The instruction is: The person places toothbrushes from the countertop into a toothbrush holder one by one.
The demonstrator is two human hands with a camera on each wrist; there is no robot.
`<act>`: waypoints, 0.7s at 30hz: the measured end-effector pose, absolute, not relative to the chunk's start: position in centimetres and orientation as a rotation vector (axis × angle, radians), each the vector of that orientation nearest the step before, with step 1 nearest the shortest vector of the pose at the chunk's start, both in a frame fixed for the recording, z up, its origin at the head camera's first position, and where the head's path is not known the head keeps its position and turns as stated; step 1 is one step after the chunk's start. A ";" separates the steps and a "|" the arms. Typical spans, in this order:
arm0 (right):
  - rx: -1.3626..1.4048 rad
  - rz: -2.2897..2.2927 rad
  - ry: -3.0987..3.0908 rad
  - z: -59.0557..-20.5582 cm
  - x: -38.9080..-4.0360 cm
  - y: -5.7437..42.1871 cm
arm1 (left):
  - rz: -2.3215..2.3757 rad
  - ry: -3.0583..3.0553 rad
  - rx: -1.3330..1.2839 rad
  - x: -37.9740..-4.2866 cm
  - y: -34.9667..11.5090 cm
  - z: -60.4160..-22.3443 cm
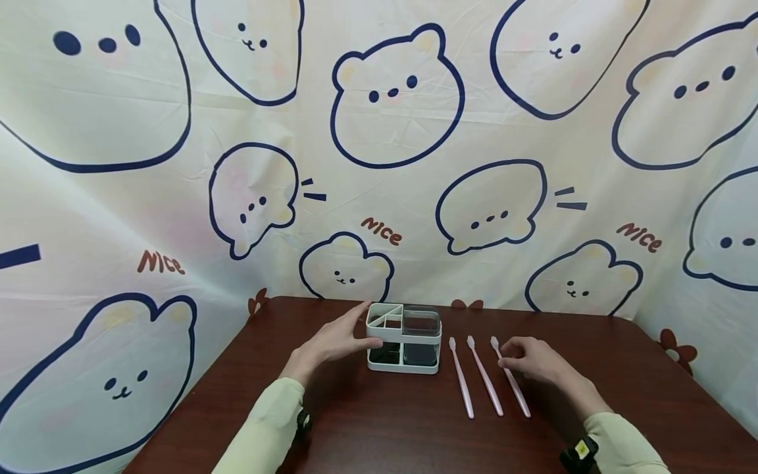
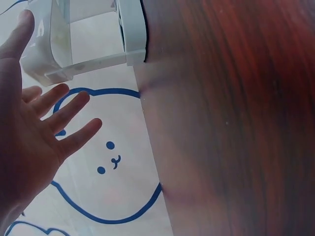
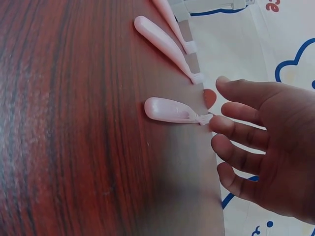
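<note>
Left hand [image 1: 331, 339], loosely spread, is flanking an organizer [image 1: 408, 339]; right hand [image 1: 535, 359], gripping nothing, is hovering at the rightmost toothbrush [image 1: 516, 388], a clumsy nudge risking rolling it askew.

Backdrop cloth [image 1: 417, 273] bears "Nice" [image 1: 381, 232] three times, reddish-brown letters; right wrist view catches "ce" [image 3: 272, 5].

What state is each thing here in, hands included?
White holder: upright, no toothbrush seen inside.
Left toothbrush: lying on the table.
Middle toothbrush: lying, bristle end away from the person.
Right toothbrush: lying likewise.
Left hand: fingers spread, at the holder's left side.
Right hand: at the right toothbrush; contact unclear.
Patterned cloth: hanging, creased.
</note>
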State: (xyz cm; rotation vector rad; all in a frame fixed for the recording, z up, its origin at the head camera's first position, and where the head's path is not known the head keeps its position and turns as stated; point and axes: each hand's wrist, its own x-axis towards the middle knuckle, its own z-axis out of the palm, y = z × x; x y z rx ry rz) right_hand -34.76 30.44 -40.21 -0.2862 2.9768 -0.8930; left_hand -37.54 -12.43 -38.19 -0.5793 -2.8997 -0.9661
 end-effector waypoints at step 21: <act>-0.250 -0.892 2.958 -40.6 -35.0 30.6 | -1.022 -2.906 -0.583 -38.3 -11.7 -38.1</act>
